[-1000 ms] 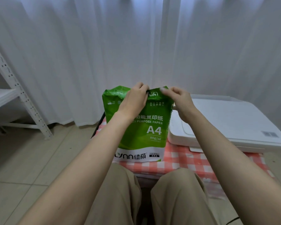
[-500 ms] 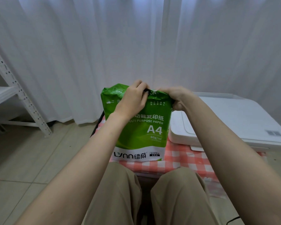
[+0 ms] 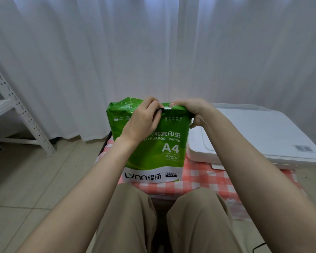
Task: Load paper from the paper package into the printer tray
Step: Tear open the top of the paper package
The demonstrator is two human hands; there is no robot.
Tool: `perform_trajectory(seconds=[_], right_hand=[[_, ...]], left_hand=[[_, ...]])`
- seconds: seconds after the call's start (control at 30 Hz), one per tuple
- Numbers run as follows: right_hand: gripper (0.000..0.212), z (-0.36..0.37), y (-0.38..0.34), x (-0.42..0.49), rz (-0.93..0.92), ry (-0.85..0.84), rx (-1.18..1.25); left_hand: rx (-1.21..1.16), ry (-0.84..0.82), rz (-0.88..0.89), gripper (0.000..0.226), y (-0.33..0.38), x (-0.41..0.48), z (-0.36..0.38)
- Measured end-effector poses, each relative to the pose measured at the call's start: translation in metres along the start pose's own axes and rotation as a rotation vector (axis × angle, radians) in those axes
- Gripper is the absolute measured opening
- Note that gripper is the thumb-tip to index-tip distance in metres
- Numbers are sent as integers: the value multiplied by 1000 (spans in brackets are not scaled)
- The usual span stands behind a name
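Note:
A green A4 paper package (image 3: 157, 152) stands upright on the red-and-white checked cloth (image 3: 204, 178) of a low table. My left hand (image 3: 142, 119) pinches the wrapper at the middle of the package's top edge. My right hand (image 3: 192, 110) grips the top right corner of the wrapper. A small white gap shows in the wrapper between the two hands. The white printer (image 3: 259, 137) lies flat to the right of the package with its lid down; its tray is not visible.
White curtains (image 3: 153, 52) hang close behind the table. A white perforated metal shelf (image 3: 16, 114) stands at the left on the tiled floor (image 3: 35, 179). My knees in beige trousers (image 3: 171, 220) sit against the table's front edge.
My right hand has slid rightward along the package's top edge to its corner and curled round it. A small white gap has appeared in the wrapper between my hands. The left hand keeps its pinch.

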State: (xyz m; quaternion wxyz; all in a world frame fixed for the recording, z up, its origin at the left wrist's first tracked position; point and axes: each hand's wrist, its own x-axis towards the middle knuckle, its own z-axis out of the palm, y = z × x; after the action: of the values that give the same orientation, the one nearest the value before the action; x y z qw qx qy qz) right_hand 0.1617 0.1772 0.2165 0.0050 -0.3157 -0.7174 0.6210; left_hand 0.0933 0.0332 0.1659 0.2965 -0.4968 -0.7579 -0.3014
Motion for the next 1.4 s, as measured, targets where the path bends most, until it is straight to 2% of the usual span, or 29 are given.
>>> perform_trajectory(seconds=[0.23, 0.4, 0.5, 0.6, 0.8, 0.9, 1.0, 1.07, 1.23, 1.33, 1.4], right_hand=[[25, 1, 0, -2, -4, 12, 34], [32, 3, -1, 2, -80, 118, 74], [35, 4, -4, 4, -125, 93, -52], [34, 3, -7, 4, -158, 61, -113], [24, -3, -5, 3, -171, 20, -123], [22, -3, -5, 4, -187, 8, -123], [17, -2, -5, 4, -182, 17, -98], [18, -1, -6, 4, -171, 31, -92], [21, 1, -6, 4, -164, 47, -78], [23, 0, -4, 6, -168, 48, -67], [25, -1, -2, 6, -187, 41, -82]], left_hand=[[53, 28, 83, 13, 4, -8, -3], [258, 89, 248, 12, -1, -16, -4], [351, 119, 196, 28, -16, -10, -8], [402, 30, 120, 54, -20, -1, -9], [300, -140, -259, 85, -32, 13, -21], [222, -163, -223, 67, -43, 13, -32], [192, -97, -145, 39, -47, 10, -41], [168, -71, -111, 30, -47, 4, -46], [200, -48, -33, 19, -49, -15, -47], [167, -31, -17, 33, -45, -22, -47], [49, 24, -77, 42, -40, -20, -52]])
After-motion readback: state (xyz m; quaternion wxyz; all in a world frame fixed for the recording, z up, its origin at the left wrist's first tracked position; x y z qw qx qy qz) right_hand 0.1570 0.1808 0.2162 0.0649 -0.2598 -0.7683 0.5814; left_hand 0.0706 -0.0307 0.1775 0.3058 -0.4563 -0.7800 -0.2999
